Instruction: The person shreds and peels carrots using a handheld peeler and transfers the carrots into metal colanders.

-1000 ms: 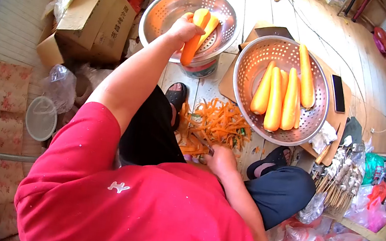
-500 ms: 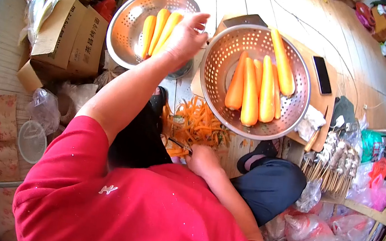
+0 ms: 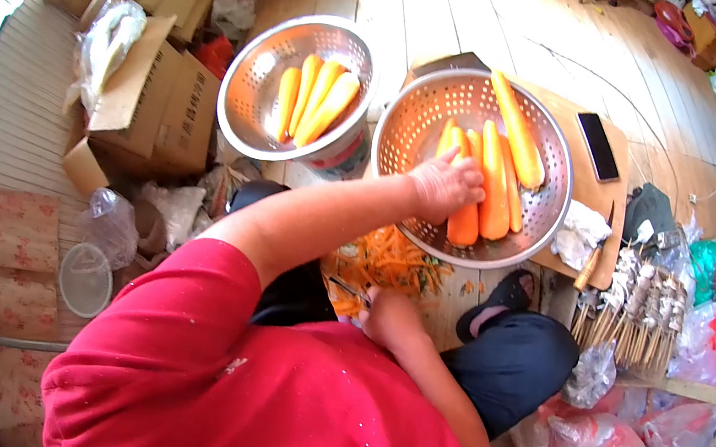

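Note:
My left hand [image 3: 447,187] reaches into the right-hand metal colander [image 3: 413,102], its fingers curled over a carrot [image 3: 447,135] at the left of the pile. The hand hides the lower part of that carrot. Several more carrots [image 3: 495,188] lie beside it, one leaning on the rim. Low in front of my body, my right hand [image 3: 390,317] is closed around a peeler [image 3: 350,289] with a dark handle. Beyond it, orange carrot peelings [image 3: 385,260] are heaped on the floor. A second, smaller colander [image 3: 247,96] at the left holds several carrots [image 3: 306,91].
A wooden board [image 3: 613,155] under the right colander bears a phone [image 3: 598,147], a white cloth [image 3: 580,234] and a wooden-handled knife [image 3: 591,263]. Skewers [image 3: 638,302] lie farther right, above plastic bags [image 3: 602,445]. Cardboard boxes [image 3: 162,106] stand at the left.
My left hand has moved from the left colander to the carrots in the right one. Another carrot shows in the left colander, uncovered. My right hand keeps hold of the peeler.

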A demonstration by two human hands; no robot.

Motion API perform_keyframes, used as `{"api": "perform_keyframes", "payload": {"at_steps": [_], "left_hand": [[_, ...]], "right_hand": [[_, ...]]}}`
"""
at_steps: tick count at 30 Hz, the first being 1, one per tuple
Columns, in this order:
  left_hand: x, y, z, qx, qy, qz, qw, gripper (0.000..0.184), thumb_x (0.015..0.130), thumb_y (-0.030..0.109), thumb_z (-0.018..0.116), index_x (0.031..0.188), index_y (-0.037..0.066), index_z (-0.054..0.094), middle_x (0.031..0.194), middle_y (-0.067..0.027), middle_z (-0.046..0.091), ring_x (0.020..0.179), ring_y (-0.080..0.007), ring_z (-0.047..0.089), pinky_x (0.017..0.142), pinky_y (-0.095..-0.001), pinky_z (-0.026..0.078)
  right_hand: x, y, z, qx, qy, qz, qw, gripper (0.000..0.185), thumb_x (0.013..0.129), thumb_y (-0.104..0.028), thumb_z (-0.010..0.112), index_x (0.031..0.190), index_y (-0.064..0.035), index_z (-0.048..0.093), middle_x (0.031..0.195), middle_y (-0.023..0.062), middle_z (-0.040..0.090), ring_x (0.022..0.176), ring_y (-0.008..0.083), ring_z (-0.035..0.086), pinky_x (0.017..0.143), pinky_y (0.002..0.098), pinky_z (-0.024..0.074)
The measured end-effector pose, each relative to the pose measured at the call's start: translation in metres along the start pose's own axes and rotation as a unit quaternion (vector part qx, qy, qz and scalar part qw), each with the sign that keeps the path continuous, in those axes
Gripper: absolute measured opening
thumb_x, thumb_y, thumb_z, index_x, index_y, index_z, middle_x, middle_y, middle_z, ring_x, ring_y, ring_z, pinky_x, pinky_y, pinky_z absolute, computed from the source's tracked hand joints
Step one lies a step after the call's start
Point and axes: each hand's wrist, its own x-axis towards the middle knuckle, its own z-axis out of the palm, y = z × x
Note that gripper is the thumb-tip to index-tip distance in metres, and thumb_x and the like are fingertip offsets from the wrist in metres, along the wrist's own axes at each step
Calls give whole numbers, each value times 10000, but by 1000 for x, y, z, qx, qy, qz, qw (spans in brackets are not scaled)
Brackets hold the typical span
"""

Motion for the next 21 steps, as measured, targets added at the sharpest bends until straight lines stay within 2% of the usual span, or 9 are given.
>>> {"api": "perform_keyframes", "payload": {"at_steps": [4,7,10,13,15,16,17,19,21], "left_hand": [[9,2,-34,17,-74,36,996,446,663,239,717,1088,154,611,1147,-55,523,1213,-234,431,1061,-540,269],[13,1,-42,62,-81,57,993,442,634,244,747,1045,152,611,1078,-51,528,1158,-227,465,1041,-478,312],[11,-11,-35,20,-83,84,993,441,614,229,758,1014,123,607,1049,-59,556,1091,-244,519,985,-415,380],[-6,-24,-41,-48,-56,18,997,464,599,194,755,1016,85,584,1004,-90,581,994,-298,569,912,-391,444],[-25,-28,-57,-158,118,-23,980,464,644,141,711,1071,48,554,969,-100,584,926,-294,596,846,-404,488],[-34,-31,-55,-321,194,-62,925,472,670,113,680,1112,41,532,960,-93,579,917,-274,597,831,-383,496],[-45,-33,-49,-474,263,-107,833,482,695,85,650,1153,34,510,950,-86,573,909,-253,599,815,-362,503],[-73,-14,-85,-606,289,-222,707,470,747,71,565,1207,34,474,947,-83,568,892,-214,592,795,-339,507],[-102,-14,-94,-763,313,-190,533,469,751,134,536,1205,34,477,947,-116,588,852,-237,597,775,-349,510]], "right_hand": [[-1,-2,-1,1,-2,16,1000,280,791,-231,627,958,-6,618,910,226,661,860,391,644,765,480,500],[-5,-4,-5,-5,-4,2,1000,273,801,-245,609,932,-6,613,901,223,662,866,387,644,765,483,498],[-9,-6,-8,-8,7,-10,1000,251,800,-235,609,925,-17,611,908,216,664,879,380,645,776,481,497],[-6,-2,1,-8,33,-21,999,284,785,-270,630,919,-19,622,857,193,666,844,369,643,741,477,495],[-5,-2,4,-15,37,-21,999,277,787,-277,634,917,-32,623,865,186,667,849,364,644,745,477,494],[-7,-2,4,-26,36,-17,999,270,789,-285,638,915,-46,625,873,178,669,854,359,644,749,477,494],[-7,-4,3,-23,10,9,1000,255,797,-283,641,928,-64,631,877,176,667,849,356,646,748,470,497],[-13,-5,-1,-27,16,6,999,248,813,-274,628,943,-63,631,868,172,665,854,375,638,751,467,499],[-13,-14,-8,-38,35,26,998,205,804,-217,604,916,-50,647,898,193,668,869,365,646,780,463,500]]}}
